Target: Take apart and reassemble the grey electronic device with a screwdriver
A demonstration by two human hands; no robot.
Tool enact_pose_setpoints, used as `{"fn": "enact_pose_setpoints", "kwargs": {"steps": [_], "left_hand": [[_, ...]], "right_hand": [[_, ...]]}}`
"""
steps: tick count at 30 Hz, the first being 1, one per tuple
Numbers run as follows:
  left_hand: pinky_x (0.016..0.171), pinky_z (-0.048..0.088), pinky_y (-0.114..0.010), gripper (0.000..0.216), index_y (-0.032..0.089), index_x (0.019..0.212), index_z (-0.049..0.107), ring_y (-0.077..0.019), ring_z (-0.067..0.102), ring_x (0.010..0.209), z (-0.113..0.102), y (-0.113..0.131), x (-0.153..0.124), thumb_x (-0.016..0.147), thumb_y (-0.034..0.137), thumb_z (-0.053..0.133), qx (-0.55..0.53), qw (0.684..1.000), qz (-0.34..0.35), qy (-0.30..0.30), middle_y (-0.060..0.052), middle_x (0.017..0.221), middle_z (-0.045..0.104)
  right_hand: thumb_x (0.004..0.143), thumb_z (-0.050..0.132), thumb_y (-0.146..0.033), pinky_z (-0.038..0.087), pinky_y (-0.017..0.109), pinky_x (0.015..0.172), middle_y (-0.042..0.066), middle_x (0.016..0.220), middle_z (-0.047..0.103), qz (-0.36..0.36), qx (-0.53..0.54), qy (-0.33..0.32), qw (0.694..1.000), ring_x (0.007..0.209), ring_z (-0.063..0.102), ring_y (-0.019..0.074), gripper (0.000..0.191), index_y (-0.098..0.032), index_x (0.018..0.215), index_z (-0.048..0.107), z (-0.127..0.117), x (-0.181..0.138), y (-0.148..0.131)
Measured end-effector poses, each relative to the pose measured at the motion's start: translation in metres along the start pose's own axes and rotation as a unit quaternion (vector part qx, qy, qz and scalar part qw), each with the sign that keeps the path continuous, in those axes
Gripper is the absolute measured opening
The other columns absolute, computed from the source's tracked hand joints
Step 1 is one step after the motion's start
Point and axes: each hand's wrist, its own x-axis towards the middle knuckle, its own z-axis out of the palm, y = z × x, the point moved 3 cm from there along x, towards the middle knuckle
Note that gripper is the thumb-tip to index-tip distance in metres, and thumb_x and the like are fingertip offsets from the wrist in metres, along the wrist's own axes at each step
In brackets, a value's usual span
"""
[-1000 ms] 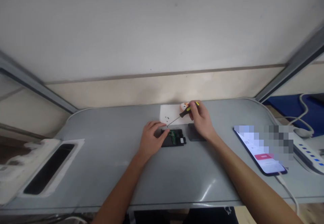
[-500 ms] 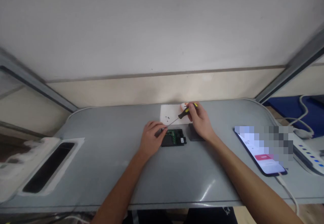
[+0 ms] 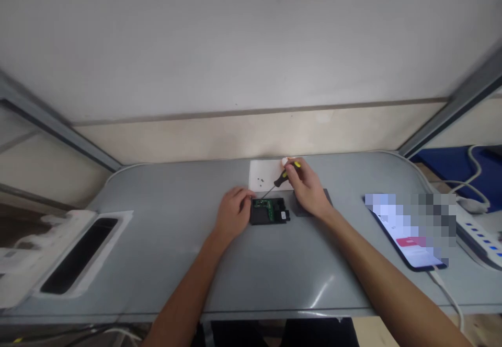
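A small black device [image 3: 270, 211] with an exposed green circuit board lies open on the grey table [image 3: 164, 242]. My left hand [image 3: 232, 215] rests curled against its left end, steadying it. My right hand [image 3: 308, 187] is closed round a black-and-yellow screwdriver [image 3: 283, 175], whose thin shaft slants down-left to the device's upper edge. Behind lies a white sheet [image 3: 264, 175] with a few tiny dark screws [image 3: 260, 181] on it. A dark flat cover [image 3: 311, 206] sits partly under my right wrist.
A phone [image 3: 408, 229] with a lit screen and a cable lies at the right. A white power strip [image 3: 478, 232] is beyond it. At the left stands a white tray-like unit [image 3: 74, 255] with a dark slot. A wall backs the table.
My left hand has drawn back to the device's left end, uncovering more of the board. The screwdriver tip has shifted slightly right onto the device's top edge.
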Motion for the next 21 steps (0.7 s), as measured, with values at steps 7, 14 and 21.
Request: {"fn": "enact_pose_setpoints", "kwargs": {"steps": [7,14,21], "left_hand": [[0.088,0.052,-0.040,0.025,0.022,0.090,0.069,-0.0223,0.065,0.091,0.001,0.006,-0.001,0.096,0.013,0.047,0.009,0.999,0.031,-0.023,-0.003,0.092,0.070],[0.089,0.053,-0.040,0.023,0.022,0.092,0.070,-0.0221,0.065,0.093,0.004,0.003,-0.001,0.095,0.011,0.049,0.020,0.999,0.046,-0.020,-0.004,0.093,0.070],[0.091,0.053,-0.041,0.023,0.021,0.093,0.071,-0.0229,0.064,0.095,0.005,0.001,0.000,0.094,0.010,0.051,0.011,0.998,0.061,-0.020,-0.005,0.094,0.070]], "right_hand": [[0.104,0.047,-0.055,0.049,0.035,0.082,0.006,0.108,0.065,0.001,-0.005,-0.022,1.000,0.081,0.065,0.0182,0.033,-0.023,0.104,0.056,0.005,-0.001,-0.001],[0.103,0.050,-0.050,0.046,0.033,0.075,0.004,0.094,0.066,0.002,-0.026,-0.035,0.999,0.079,0.064,0.0189,0.027,-0.024,0.106,0.057,0.009,-0.005,-0.009],[0.102,0.054,-0.046,0.041,0.030,0.068,0.001,0.087,0.064,-0.018,-0.058,-0.054,0.997,0.072,0.056,0.0163,0.023,-0.024,0.105,0.060,0.020,-0.007,-0.026]]}}
